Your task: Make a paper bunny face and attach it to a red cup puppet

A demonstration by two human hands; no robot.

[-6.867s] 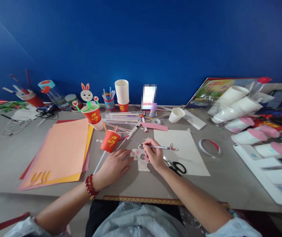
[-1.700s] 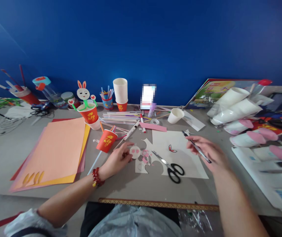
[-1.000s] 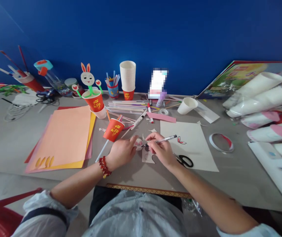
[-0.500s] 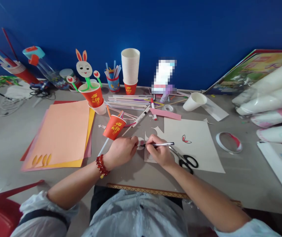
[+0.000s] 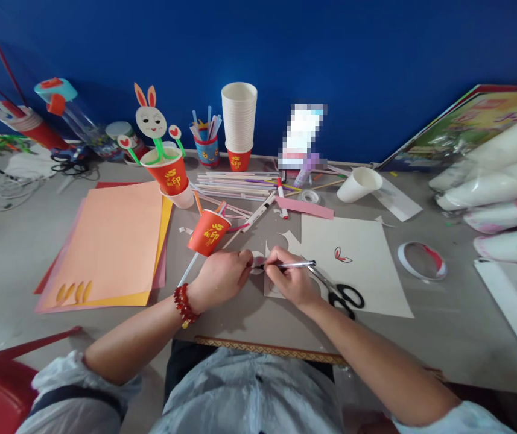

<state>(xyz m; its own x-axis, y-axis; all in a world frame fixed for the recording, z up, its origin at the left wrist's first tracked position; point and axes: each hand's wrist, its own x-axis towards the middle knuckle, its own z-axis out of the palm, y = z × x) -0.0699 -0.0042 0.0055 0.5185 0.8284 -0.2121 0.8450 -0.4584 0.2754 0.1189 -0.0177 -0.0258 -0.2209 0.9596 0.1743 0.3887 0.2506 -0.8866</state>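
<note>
My right hand (image 5: 291, 278) is closed around a slim pen (image 5: 301, 264), with its tip on a small white paper disc (image 5: 257, 263) bearing pink spots. My left hand (image 5: 222, 275), wearing a red bead bracelet on the wrist, has its fingers curled at the disc's left edge and pins it on the table; the fingertips partly cover it. Beneath my right hand lies a white paper scrap (image 5: 272, 288) with round cut-outs. Black-handled scissors (image 5: 345, 296) rest just right of that hand, partly on a white sheet (image 5: 378, 265) with a small red leaf-like drawing.
Coloured paper sheets (image 5: 117, 241) lie at left. A red paper cup (image 5: 209, 232) holding straws tilts near my left hand. Behind stand a rabbit figure (image 5: 151, 122) in a cup, stacked white cups (image 5: 239, 117), a pixelated phone-like screen (image 5: 301, 137) and loose straws (image 5: 235, 185). A tape roll (image 5: 421, 261) lies right.
My right hand has come back from the right side of the white sheet to the disc, its pen turned tip-down. My left fingers have curled in tighter. The camera view has tilted downward.
</note>
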